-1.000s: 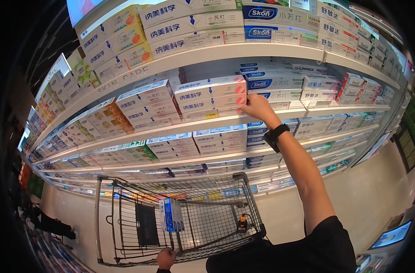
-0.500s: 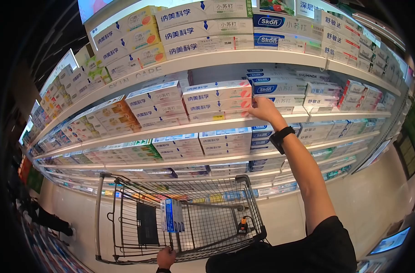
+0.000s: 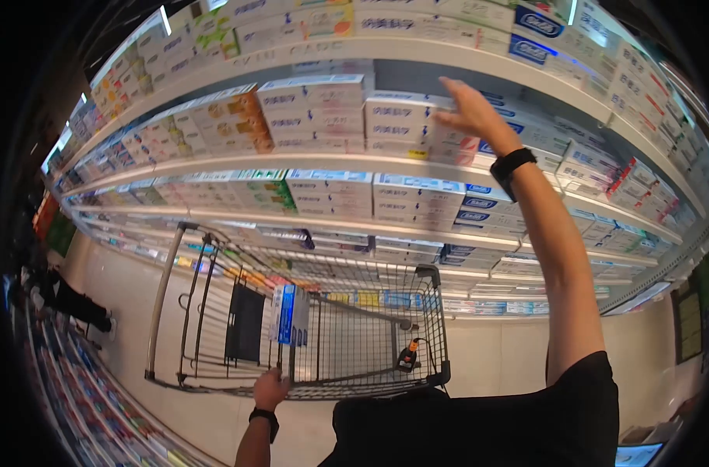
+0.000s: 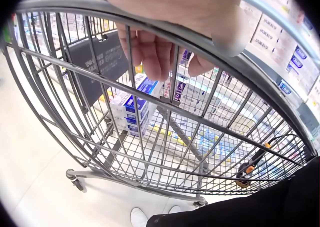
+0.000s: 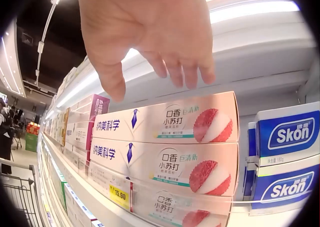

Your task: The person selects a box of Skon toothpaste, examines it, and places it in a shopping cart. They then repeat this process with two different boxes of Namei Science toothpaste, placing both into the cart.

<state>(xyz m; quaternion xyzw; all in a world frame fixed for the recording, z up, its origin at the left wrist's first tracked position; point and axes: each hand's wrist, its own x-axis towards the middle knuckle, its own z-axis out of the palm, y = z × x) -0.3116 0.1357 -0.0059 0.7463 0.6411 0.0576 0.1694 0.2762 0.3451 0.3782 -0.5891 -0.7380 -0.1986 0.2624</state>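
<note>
My right hand is raised over a stack of toothpaste boxes on the middle shelf. In the right wrist view its fingers are extended just above the top box, with nothing in them. The boxes are pale pink and white with a lychee picture at one end. White-and-blue Skon boxes stand to their right. My left hand grips the top rail of a wire shopping cart, fingers curled over it. Inside the cart stands a group of blue-and-white boxes.
Long shelves packed with toothpaste boxes curve across the view. A black-and-orange device sits at the cart's right end. Another person stands at the far left, near a second stocked shelf. Tiled floor shows right of the cart.
My right hand has left the right end of the lychee-picture stack and risen above it, fingers opened out. The left hand stays on the cart rail. The head view has shifted.
</note>
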